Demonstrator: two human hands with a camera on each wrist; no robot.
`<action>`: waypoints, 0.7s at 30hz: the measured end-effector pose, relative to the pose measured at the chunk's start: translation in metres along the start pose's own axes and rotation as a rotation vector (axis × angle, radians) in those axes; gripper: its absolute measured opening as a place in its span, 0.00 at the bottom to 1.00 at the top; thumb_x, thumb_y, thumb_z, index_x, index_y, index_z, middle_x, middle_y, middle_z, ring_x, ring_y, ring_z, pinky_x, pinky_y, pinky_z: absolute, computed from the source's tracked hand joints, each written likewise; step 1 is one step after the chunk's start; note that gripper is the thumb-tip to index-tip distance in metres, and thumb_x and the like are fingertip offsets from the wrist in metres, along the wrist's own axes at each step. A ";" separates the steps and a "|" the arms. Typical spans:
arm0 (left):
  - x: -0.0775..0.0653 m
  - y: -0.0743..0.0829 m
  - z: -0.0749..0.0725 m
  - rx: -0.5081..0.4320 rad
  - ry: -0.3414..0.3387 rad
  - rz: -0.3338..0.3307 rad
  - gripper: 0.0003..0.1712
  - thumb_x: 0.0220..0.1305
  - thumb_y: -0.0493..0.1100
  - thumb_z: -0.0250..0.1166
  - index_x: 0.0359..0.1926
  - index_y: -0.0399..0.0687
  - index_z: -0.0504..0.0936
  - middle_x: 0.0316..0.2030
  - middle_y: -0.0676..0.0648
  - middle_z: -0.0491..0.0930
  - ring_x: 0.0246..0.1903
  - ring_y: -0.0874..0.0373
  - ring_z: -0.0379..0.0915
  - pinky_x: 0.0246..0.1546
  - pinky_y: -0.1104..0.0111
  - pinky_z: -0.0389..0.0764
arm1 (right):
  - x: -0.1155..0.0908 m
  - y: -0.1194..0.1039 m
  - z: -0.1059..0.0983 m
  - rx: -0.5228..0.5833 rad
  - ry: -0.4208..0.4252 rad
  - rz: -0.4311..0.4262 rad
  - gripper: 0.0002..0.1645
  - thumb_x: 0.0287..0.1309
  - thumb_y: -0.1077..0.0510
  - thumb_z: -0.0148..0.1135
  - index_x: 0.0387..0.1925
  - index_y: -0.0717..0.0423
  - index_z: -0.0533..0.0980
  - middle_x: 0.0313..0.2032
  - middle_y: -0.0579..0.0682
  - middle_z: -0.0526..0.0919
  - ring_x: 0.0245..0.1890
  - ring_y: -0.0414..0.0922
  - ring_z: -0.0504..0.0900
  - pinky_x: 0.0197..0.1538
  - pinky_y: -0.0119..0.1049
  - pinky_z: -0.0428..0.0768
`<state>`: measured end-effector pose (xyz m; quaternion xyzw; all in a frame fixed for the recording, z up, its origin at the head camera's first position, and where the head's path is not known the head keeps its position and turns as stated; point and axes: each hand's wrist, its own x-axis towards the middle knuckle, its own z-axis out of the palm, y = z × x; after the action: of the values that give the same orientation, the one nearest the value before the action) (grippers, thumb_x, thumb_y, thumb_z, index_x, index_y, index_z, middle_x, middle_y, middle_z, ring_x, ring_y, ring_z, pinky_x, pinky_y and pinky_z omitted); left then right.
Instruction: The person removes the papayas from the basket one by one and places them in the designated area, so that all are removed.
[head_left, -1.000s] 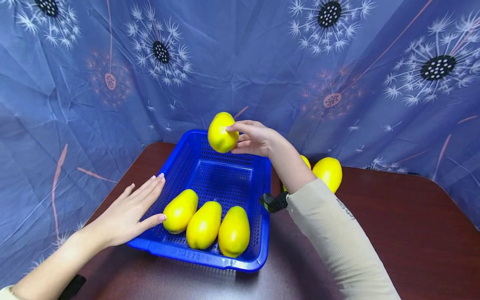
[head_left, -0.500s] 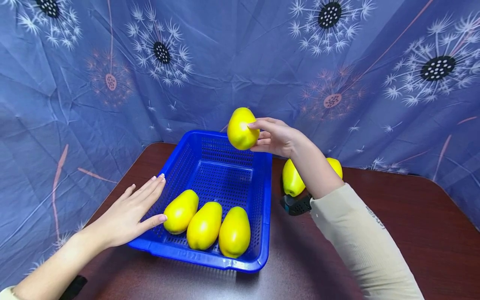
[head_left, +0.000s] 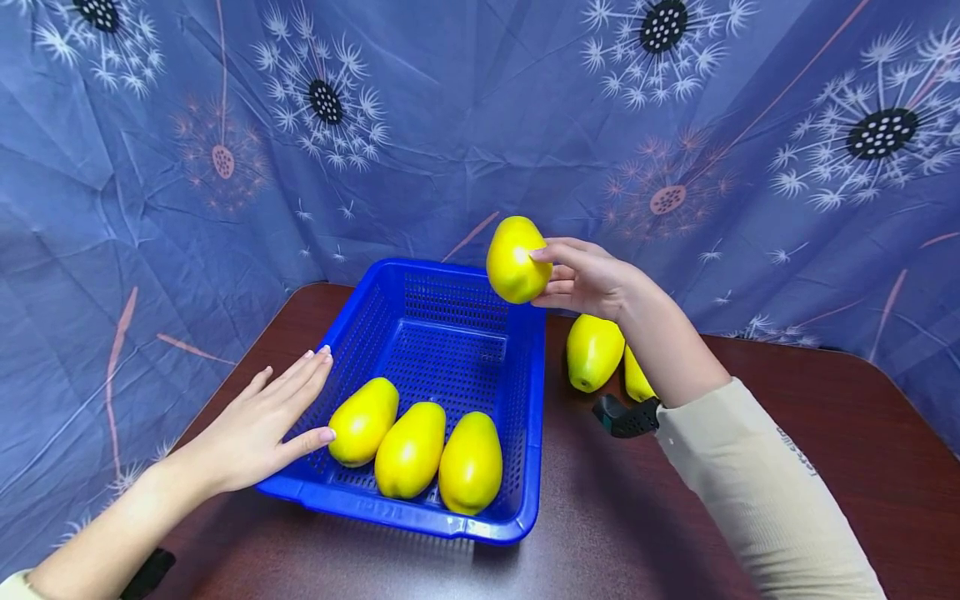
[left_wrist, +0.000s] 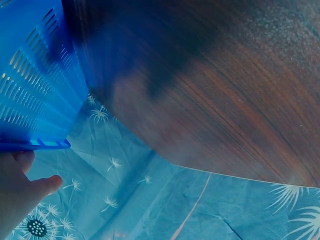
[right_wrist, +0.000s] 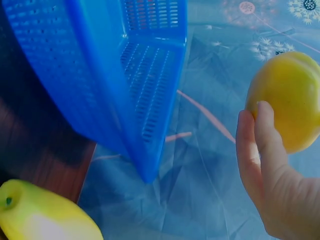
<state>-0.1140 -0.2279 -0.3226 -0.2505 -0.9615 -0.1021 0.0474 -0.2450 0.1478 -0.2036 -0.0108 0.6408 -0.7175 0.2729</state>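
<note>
My right hand [head_left: 588, 279] holds a yellow papaya [head_left: 517, 258] between thumb and fingers, raised above the far right corner of a blue plastic basket [head_left: 390, 522]. In the right wrist view the held papaya [right_wrist: 287, 100] shows at the right, with fingers [right_wrist: 270, 145] against its side. My left hand [head_left: 255, 433] lies with straight fingers over the basket's left rim, its thumb tip beside the leftmost papaya [head_left: 363, 422] inside. Two more papayas, a middle one [head_left: 410, 450] and a right one [head_left: 470, 463], lie side by side along the basket's near end.
On the brown table [head_left: 810, 442], right of the basket, lies a papaya [head_left: 595, 354]; another papaya [head_left: 637, 379] beside it is partly hidden by my right forearm. A blue dandelion-print cloth [head_left: 480, 108] hangs behind the table and along its left side.
My right hand has moved to the right with the papaya, from over the basket's far end to its far right corner. My left hand and the papayas in the basket have stayed put.
</note>
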 end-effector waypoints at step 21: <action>0.001 0.000 -0.001 -0.006 -0.014 -0.014 0.45 0.65 0.62 0.51 0.72 0.43 0.47 0.72 0.43 0.46 0.70 0.48 0.39 0.63 0.41 0.45 | -0.028 0.008 -0.049 0.093 -0.002 -0.015 0.48 0.60 0.57 0.59 0.73 0.48 0.42 0.42 0.52 0.77 0.41 0.47 0.81 0.44 0.40 0.80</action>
<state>-0.1145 -0.2277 -0.3219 -0.2449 -0.9632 -0.1036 0.0392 -0.2359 0.2043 -0.2104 -0.0036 0.6065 -0.7484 0.2684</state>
